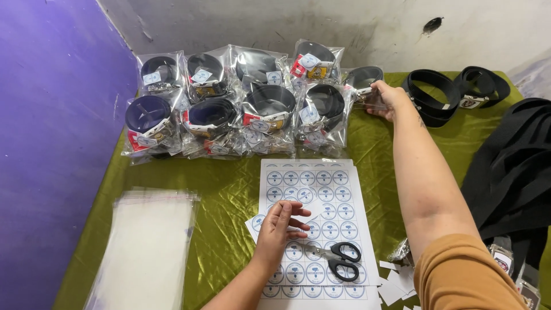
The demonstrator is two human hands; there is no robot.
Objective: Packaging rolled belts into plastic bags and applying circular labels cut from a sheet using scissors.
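My right hand point(387, 99) reaches to the far side of the table and grips a clear bag with a coiled black belt point(363, 80) beside the pile of bagged belts point(241, 106). My left hand point(280, 225) rests on a white sheet of round blue stickers point(310, 183), fingers curled on a small cut sticker piece point(256, 223) at the sheet's left edge. Black-handled scissors point(341, 259) lie on the sheet just right of my left hand.
A stack of empty clear bags point(146, 247) lies at the left on the green cloth point(229, 189). Unbagged black belts point(453, 92) lie at the far right, dark belts with buckles point(511, 172) along the right edge. Paper scraps point(396, 284) sit near my right elbow.
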